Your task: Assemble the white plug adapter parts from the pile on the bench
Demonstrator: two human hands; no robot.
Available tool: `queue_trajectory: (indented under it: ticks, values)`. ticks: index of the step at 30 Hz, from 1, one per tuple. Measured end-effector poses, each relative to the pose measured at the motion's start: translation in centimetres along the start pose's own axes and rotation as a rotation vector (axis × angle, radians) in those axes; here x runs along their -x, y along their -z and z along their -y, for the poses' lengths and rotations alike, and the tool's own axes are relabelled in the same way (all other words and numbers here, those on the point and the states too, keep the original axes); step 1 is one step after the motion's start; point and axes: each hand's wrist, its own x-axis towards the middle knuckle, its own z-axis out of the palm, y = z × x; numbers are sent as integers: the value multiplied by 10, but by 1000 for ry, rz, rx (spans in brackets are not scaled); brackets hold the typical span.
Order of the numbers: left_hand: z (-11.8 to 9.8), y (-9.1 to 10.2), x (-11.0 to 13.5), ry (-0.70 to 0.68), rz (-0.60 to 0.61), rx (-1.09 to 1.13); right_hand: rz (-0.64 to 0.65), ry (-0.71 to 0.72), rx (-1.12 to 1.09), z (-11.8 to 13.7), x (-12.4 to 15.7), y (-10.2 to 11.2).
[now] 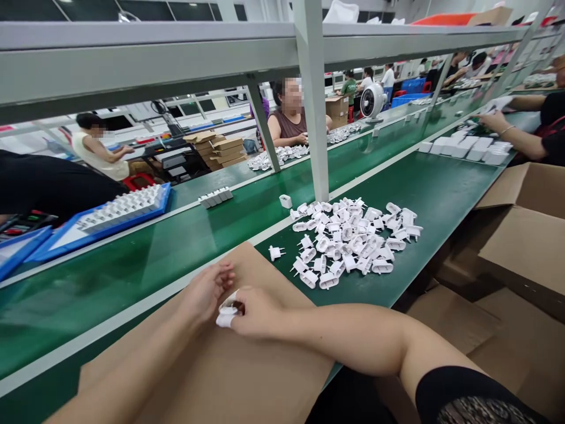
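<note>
My right hand (260, 312) is closed on a white plug adapter (226, 317) above a sheet of brown cardboard (260, 371). The fingers hide part of the piece, so I cannot tell whether more than one is held. Just left of it, my left hand (207, 290) has loosely bent fingers with nothing visible in them. Beyond my hands, a loose heap of white plug adapters (348, 238) with thin pins lies on the green table (397, 182). One single plug adapter (276, 253) rests apart, near the cardboard's far corner.
A green conveyor belt (185, 235) runs past, carrying a row of white pieces (215, 197). A metal post (312, 106) rises beyond the heap. Open cardboard boxes (525, 241) stand at right. A co-worker's arm (507, 126) is near stacked white parts (468, 145). Blue trays (110, 224) stand left.
</note>
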Motion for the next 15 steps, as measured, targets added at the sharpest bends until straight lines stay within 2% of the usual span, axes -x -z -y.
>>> queue_trajectory:
  ticks: [2,5,9,15]
  values:
    - [-14,-7,-18,16,15,-47,33,14,88,1,2,1]
    - [-35,-28,-53,-38,42,-146,49,21,178,3,2,4]
    - [-53,-72,-100,-124,64,-339,96,37,240,3,0,6]
    - [-60,-135,-150,-179,20,-638,227,198,451,2,1,4]
